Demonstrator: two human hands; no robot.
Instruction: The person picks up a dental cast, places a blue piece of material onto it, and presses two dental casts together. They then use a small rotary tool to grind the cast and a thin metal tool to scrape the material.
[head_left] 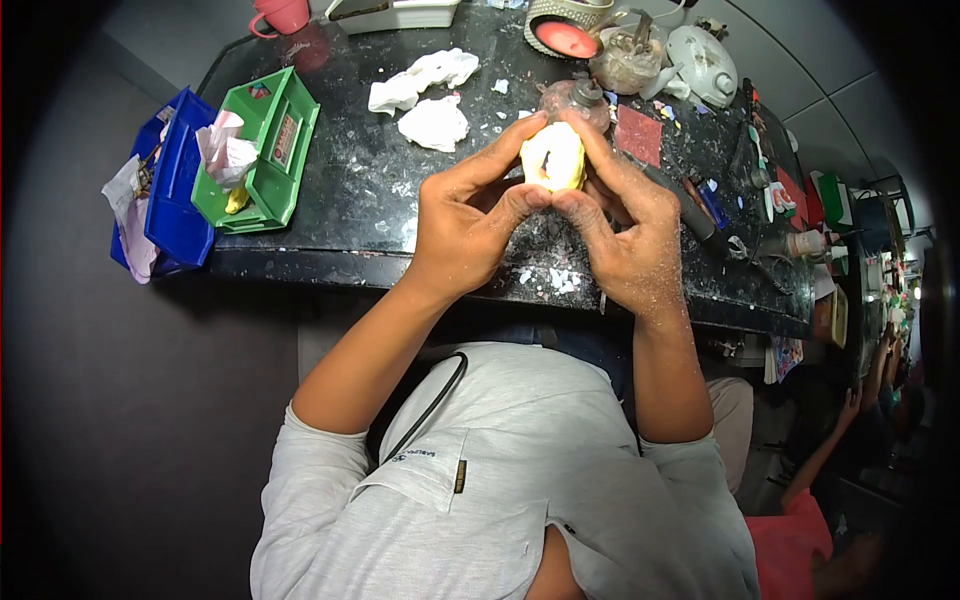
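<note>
A small pale yellow ring-like piece [554, 157], overexposed and with a dark opening in its middle, is held up between both hands over the black table. My left hand [470, 205] grips its left side with thumb and fingertips, and my right hand [632, 215] grips its right side the same way. White dust covers the skin of both hands. Just behind the fingertips stands a dusty round glass vessel [576, 98]. White crumbs [562, 281] lie on the table below the hands.
Green bin [302, 150] and blue bin [185, 225] stand at the left table edge. Crumpled white tissues [434, 122], a red square sheet [638, 135], a white-lidded pot [703, 65] and a dark handpiece [690, 208] lie around. A co-worker's arm [822, 455] shows at right.
</note>
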